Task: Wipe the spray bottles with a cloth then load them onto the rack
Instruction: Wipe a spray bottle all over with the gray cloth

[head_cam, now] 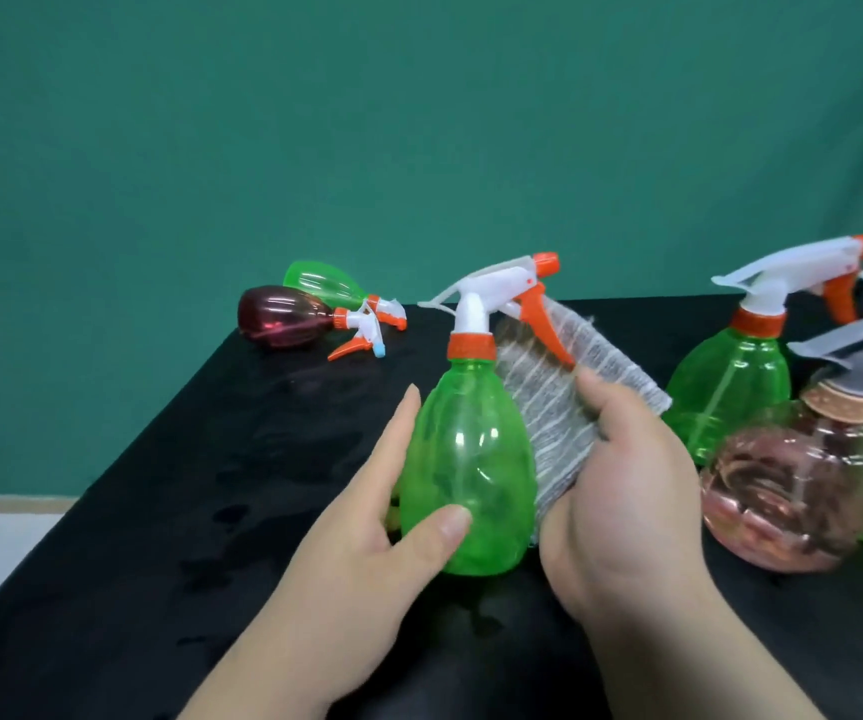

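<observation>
The left hand point(361, 517) curls thumb and fingers around an upright green spray bottle point(468, 459) over the black table point(159, 511); the right hand point(621, 491) pinches a grey cloth point(554, 407) against its side.

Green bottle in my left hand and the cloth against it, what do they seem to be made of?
The green bottle: likely thin plastic, translucent and glossy, with bright glints and a see-through wall. Its spray head: opaque white and orange plastic. The cloth: grey textile, matte, ribbed with pale threads, fuzzy at the top edge; fibre cannot be told.
</observation>
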